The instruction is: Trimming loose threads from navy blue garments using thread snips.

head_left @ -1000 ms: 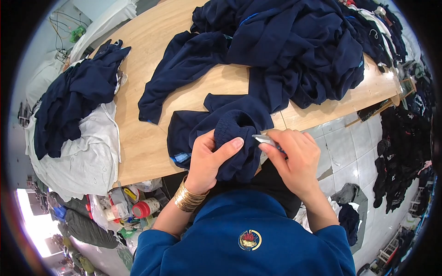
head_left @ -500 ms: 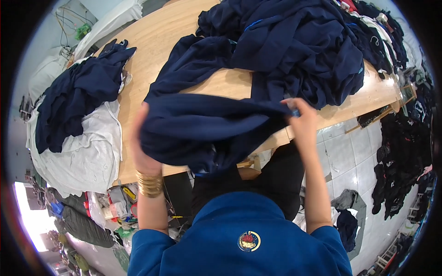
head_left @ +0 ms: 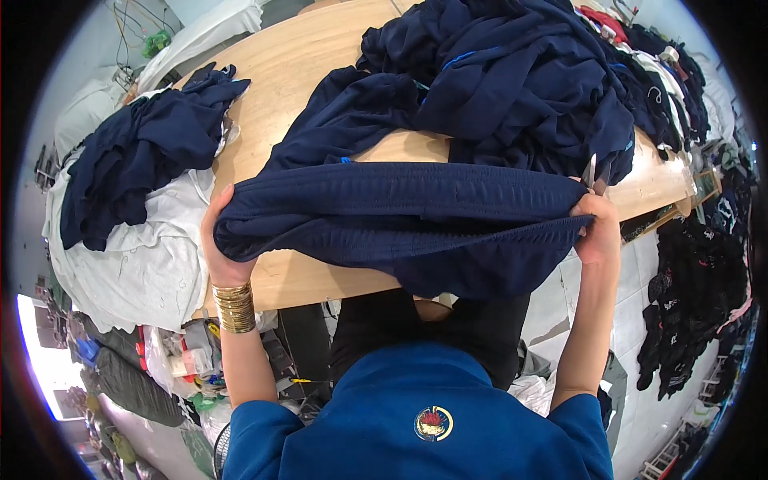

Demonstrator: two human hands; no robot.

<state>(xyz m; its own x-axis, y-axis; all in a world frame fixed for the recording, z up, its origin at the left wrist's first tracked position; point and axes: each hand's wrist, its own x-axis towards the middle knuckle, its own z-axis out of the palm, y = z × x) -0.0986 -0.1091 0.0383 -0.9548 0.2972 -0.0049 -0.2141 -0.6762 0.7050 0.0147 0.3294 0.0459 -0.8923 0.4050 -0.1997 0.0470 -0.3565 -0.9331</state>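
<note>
Navy trousers (head_left: 416, 192) with a gathered elastic waistband stretch sideways between my hands, over the table's near edge. The waist opening faces up, and the legs run out of sight beneath other cloth or hang down. My left hand (head_left: 226, 248) is closed around the band's left end, its fingers partly tucked inside. At the other end my right hand (head_left: 598, 228) grips the waistband. Small metal scissors (head_left: 590, 174) stick out of that same hand, blades pointing away from me; their handle is hidden. A large heap of navy garments (head_left: 520, 88) lies just beyond.
More navy clothing (head_left: 148, 152) rests on white cloth (head_left: 128, 272) at the left of the wooden table (head_left: 280, 88). Black garments (head_left: 696, 296) hang or lie at the right over the tiled floor. Below the left edge are bags and clutter (head_left: 176, 360).
The trousers were bunched and blurred; now the waistband is pulled out wide and flat. My right hand has moved to the right, my left slightly left. The scissor blades now show clearly.
</note>
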